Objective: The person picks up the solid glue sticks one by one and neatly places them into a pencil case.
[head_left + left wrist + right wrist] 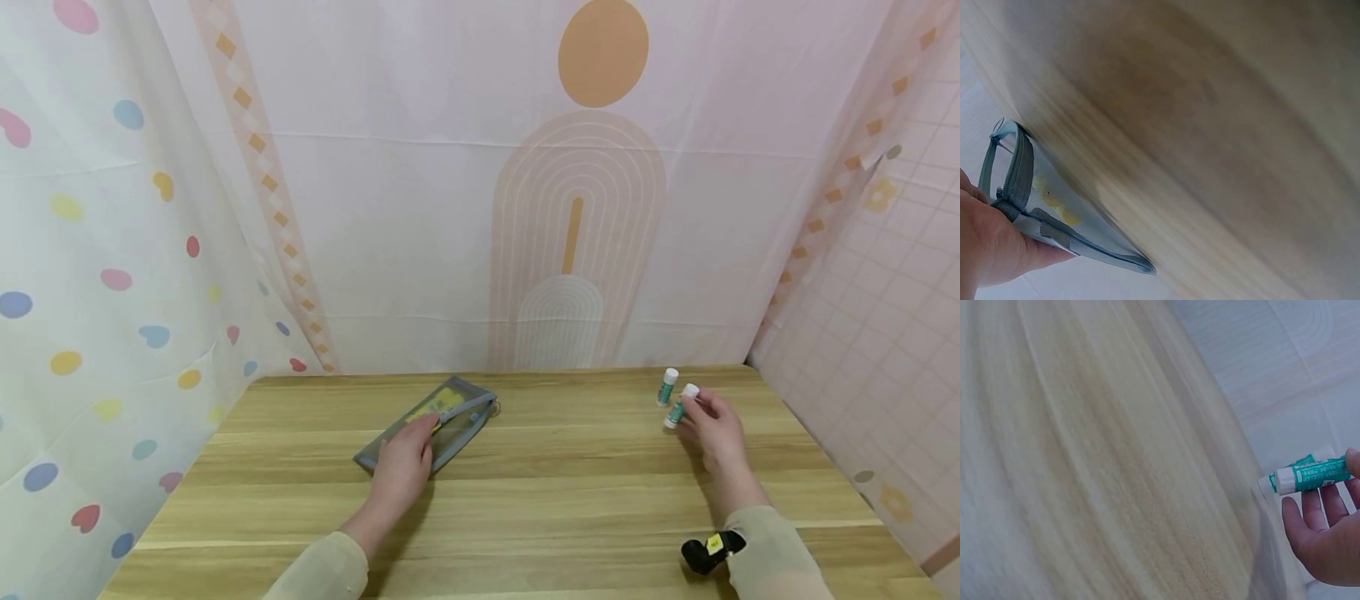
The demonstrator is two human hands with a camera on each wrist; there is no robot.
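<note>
**Left hand on the mesh pouch, right hand holding a glue stick**

Nearest you: both sleeves at the near edge of the wooden table. A small black device with a yellow tag sits at your right wrist.

Your left hand lies on the near end of the grey mesh pouch, left of the table's middle. Fingers reach forward over the pouch. The left wrist view shows the hand pressing against the pouch at its zipper band, the thumb under the lower edge, so it looks like a light pinch rather than a flat rest. Something yellow shows through the mesh. The pouch lies slantwise, its far end with the zipper pull pointing toward the back right.

Your right hand is well apart from the pouch, near the right rear of the table. Its fingertips pinch a green-and-white glue stick; the right wrist view shows the stick held crosswise at the fingertips, the other fingers loosely open beneath it.

Just beyond it, a second glue stick stands by itself on the table, close beside the held one.

Farthest back: a pink patterned curtain.
</note>
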